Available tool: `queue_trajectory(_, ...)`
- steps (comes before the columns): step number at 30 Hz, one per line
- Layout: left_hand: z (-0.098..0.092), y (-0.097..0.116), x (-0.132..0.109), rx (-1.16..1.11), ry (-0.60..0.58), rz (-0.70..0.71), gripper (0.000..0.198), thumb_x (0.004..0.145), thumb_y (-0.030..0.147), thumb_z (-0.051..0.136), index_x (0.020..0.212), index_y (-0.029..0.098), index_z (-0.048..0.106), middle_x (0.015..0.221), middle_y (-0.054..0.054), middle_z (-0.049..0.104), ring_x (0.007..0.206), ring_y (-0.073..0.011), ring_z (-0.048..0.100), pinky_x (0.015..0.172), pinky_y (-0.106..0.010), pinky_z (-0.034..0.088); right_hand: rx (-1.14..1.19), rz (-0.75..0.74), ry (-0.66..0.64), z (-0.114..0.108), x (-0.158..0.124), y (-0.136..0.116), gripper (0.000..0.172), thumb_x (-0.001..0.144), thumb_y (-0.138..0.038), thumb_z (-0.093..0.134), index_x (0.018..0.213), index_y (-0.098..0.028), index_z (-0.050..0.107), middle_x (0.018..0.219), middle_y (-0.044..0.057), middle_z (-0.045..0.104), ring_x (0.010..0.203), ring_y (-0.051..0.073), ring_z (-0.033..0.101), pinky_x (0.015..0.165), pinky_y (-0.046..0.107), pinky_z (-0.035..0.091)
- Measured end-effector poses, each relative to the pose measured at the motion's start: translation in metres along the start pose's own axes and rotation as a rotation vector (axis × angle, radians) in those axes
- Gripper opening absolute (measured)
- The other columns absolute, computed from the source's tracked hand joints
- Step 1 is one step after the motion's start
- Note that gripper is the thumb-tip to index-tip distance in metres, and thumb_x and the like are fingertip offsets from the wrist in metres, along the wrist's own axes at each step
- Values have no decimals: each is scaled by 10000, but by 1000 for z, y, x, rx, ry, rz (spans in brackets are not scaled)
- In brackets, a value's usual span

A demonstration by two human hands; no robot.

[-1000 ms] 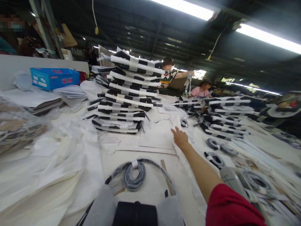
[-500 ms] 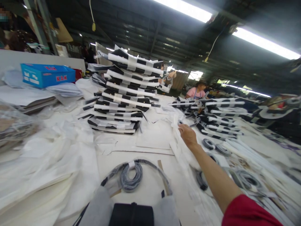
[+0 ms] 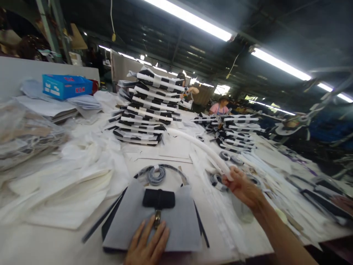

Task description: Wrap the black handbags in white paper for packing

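A handbag (image 3: 124,224) lies flat on the table, its front covered by grey-white sheet and its dark flap (image 3: 159,199) showing with a metal clasp (image 3: 157,218). My left hand (image 3: 149,241) rests on the bag's lower front, fingers spread, fingertips around the clasp. Out to the right, my right hand (image 3: 239,184) is closed on one end of a long white foam strip (image 3: 198,145), which arches away toward the stacked bags. Above the bag curves its wrapped handle, and inside that loop sits a coiled, wrapped strap (image 3: 156,174).
Tall stacks of wrapped black bags (image 3: 149,106) stand ahead, with another pile (image 3: 237,132) to the right. A blue box (image 3: 67,87) and loose white sheets (image 3: 82,184) lie left. Coiled straps (image 3: 219,181) lie near my right hand. A person (image 3: 219,106) works at the back.
My right hand has drawn back toward me, now with the white strip in its grip. My left hand has come into view on the bag, and more of the bag shows.
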State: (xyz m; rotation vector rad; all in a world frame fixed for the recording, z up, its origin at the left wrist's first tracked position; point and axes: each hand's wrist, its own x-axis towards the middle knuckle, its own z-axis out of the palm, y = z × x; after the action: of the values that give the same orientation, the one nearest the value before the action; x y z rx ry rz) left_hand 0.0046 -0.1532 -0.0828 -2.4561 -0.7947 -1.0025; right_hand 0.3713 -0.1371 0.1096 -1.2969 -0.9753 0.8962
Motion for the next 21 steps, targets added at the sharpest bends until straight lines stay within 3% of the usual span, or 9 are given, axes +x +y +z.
queue_trajectory(2, -14, -1, 5, -37, -134, -7, 667, 792, 23, 495, 1418, 256, 503, 1516, 24, 453, 1465, -275, 291, 1248, -474, 154, -30, 75, -95, 5, -46, 9, 426, 684, -571, 782, 834, -246, 551, 706, 3, 563, 627, 181, 570, 603, 348, 509)
queue_trajectory(4, -29, -3, 14, -122, -290, -21, 702, 809, 79, 525, 1483, 232, 401, 1524, -32, 442, 1430, -287, 361, 1183, -472, 304, -50, 167, -186, 10, -87, 20, 485, 654, -626, 782, 852, -232, 580, 710, 8, 569, 624, 175, 560, 610, 334, 494)
queue_trajectory(6, -46, -8, 24, -221, -456, -66, 678, 834, 167, 575, 1483, 225, 388, 1492, -71, 484, 1372, -309, 444, 1103, -493, 404, -49, 255, -305, 15, -120, 31, 526, 594, -645, 810, 800, -208, 602, 725, 10, 580, 634, 162, 550, 605, 299, 468)
queue_trajectory(9, -68, -26, 46, -381, -685, -19, 646, 891, 259, 590, 1493, 238, 356, 1530, -61, 433, 1407, -303, 395, 1117, -471, 386, -69, 330, -525, 23, -154, 44, 491, 565, -582, 852, 757, -177, 651, 789, 28, 618, 699, 164, 553, 628, 272, 448)
queue_trajectory(11, -79, -45, 64, -507, -808, 58, 625, 919, 288, 576, 1498, 230, 346, 1549, -57, 401, 1431, -264, 363, 1142, -414, 358, -121, 342, -576, 28, -166, 51, 416, 605, -494, 859, 813, -175, 690, 851, 36, 646, 766, 175, 572, 672, 272, 455)
queue_trajectory(13, -86, -64, 84, -636, -921, 129, 556, 961, 335, 522, 1486, 225, 376, 1540, -46, 415, 1440, -224, 348, 1175, -371, 299, -187, 326, -518, 34, -172, 57, 366, 640, -431, 849, 866, -184, 699, 877, 29, 659, 783, 172, 583, 681, 266, 458)
queue_trajectory(16, -92, -89, 115, -814, -1071, 193, 503, 992, 398, 455, 1468, 241, 420, 1522, -27, 441, 1402, -195, 411, 1150, -301, 314, -287, 225, -380, 43, -173, 72, 360, 655, -436, 831, 869, -185, 688, 859, 23, 672, 746, 168, 595, 654, 265, 470)
queue_trajectory(21, -90, -106, 150, -911, -1252, 192, 591, 890, 509, 602, 1416, 261, 499, 1456, -31, 527, 1307, -237, 525, 1078, -309, 391, -452, -8, -170, 52, -166, 107, 321, 718, -451, 777, 896, -202, 679, 949, 50, 712, 883, 216, 647, 818, 335, 507)
